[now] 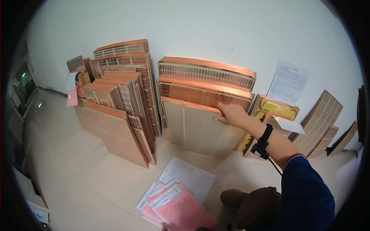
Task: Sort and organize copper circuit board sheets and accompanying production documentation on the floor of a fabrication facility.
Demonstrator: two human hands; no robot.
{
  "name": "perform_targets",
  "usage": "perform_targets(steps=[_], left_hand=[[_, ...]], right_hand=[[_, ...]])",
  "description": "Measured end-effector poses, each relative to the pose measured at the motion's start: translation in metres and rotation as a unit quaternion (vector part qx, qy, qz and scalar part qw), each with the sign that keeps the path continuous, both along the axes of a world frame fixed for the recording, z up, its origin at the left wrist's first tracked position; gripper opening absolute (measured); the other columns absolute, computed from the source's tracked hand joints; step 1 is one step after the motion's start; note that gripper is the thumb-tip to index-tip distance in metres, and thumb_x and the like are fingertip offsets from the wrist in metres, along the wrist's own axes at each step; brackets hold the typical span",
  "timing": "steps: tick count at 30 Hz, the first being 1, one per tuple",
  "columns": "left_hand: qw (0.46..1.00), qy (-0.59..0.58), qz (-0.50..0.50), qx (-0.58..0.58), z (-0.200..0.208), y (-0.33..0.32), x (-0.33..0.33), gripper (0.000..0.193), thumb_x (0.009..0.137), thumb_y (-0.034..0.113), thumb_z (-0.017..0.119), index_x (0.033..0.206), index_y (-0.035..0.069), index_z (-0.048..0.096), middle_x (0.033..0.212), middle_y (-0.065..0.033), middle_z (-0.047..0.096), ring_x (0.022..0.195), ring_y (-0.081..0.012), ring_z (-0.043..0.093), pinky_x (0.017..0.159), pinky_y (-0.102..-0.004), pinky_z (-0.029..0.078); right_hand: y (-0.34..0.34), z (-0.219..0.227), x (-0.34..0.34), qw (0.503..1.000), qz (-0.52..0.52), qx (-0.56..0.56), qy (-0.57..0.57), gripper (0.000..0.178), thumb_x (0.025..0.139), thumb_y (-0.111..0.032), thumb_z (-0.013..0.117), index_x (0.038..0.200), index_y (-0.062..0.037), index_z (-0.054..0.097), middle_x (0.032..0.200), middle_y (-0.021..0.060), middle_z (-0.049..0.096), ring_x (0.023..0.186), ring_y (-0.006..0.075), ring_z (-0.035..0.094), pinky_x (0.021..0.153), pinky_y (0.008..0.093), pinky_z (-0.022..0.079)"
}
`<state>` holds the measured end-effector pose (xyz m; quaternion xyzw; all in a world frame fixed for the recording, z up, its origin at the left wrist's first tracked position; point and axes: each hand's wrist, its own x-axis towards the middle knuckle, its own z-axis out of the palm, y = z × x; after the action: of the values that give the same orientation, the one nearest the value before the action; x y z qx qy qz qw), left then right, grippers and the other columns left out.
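Observation:
My right hand [230,114] pinches the top edge of the front copper-edged circuit board panel [198,129], which has a greyish patterned face. Its thumb lies on the near side while the fingers reach over the edge. Close behind stand more copper-coloured panels [185,94], stacked upright against the wall. Only a sliver of my left hand [164,229] shows at the lower edge, beside pink and white paper sheets [185,210]; its fingers are mostly hidden. A black strap with a small device [262,146] and a cable sits on my right wrist.
On the left, another group of upright panels [111,127] leans together. A large printed sheet [189,175] lies on the floor. Yellow-patterned panels [275,107], a sheet against the wall [287,82] and a tilted grid panel [322,119] stand at the right. Brown shapes [254,206] fill the lower foreground.

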<state>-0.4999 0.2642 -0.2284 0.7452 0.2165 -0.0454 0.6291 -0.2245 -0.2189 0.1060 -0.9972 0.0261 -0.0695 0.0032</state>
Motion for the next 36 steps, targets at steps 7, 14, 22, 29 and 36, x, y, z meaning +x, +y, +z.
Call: perform_targets(steps=[7,14,22,29,36], left_hand=[[0.999,0.003,0.016,0.039,0.022,-0.010,0.008,0.025,0.089,0.012,0.050,0.108,-0.005,0.054,0.108,-0.0167,0.058,0.100,-0.0249,0.053,0.089,-0.0343,0.041],[0.987,-0.080,-0.040,0.133,0.059,-0.011,0.044,0.026,0.090,0.013,0.050,0.107,-0.005,0.054,0.103,-0.0170,0.059,0.097,-0.0267,0.054,0.088,-0.0347,0.042],[0.944,-0.104,-0.311,-0.044,0.131,-0.087,0.154,0.027,0.090,0.011,0.048,0.113,-0.003,0.052,0.110,-0.0139,0.056,0.104,-0.0233,0.052,0.091,-0.0333,0.041],[0.827,-0.087,-0.551,-0.065,0.148,-0.182,0.194,0.037,0.084,0.009,0.052,0.120,0.000,0.046,0.113,-0.0133,0.054,0.105,-0.0231,0.052,0.087,-0.0325,0.043],[0.791,-0.085,-0.602,-0.070,0.152,-0.265,0.164,0.075,0.078,0.002,0.058,0.138,0.008,0.013,0.141,-0.0153,0.022,0.129,-0.0315,0.028,0.101,-0.0447,0.029]], right_hand=[[0.004,-0.014,0.006,0.992,0.072,0.076,0.077,0.040,0.080,-0.041,0.059,0.090,-0.0019,0.056,0.074,0.0178,0.062,0.074,0.0348,0.060,0.065,0.0448,0.047],[0.020,0.007,-0.065,0.987,0.026,0.098,0.125,0.036,0.081,-0.039,0.059,0.089,-0.0039,0.059,0.076,0.0181,0.061,0.073,0.0362,0.059,0.065,0.0449,0.046],[-0.017,0.022,-0.234,0.976,-0.069,0.126,0.165,0.035,0.081,-0.042,0.059,0.091,-0.0088,0.059,0.073,0.0116,0.060,0.068,0.0326,0.059,0.059,0.0415,0.046],[-0.038,0.021,-0.321,0.970,-0.116,0.122,0.174,0.035,0.080,-0.044,0.059,0.093,-0.0121,0.060,0.077,0.0049,0.061,0.067,0.0277,0.059,0.056,0.0371,0.047],[-0.041,0.007,-0.311,0.993,-0.040,0.079,0.077,0.037,0.080,-0.046,0.056,0.092,-0.0106,0.053,0.079,0.0047,0.058,0.075,0.0242,0.061,0.057,0.0370,0.050]])
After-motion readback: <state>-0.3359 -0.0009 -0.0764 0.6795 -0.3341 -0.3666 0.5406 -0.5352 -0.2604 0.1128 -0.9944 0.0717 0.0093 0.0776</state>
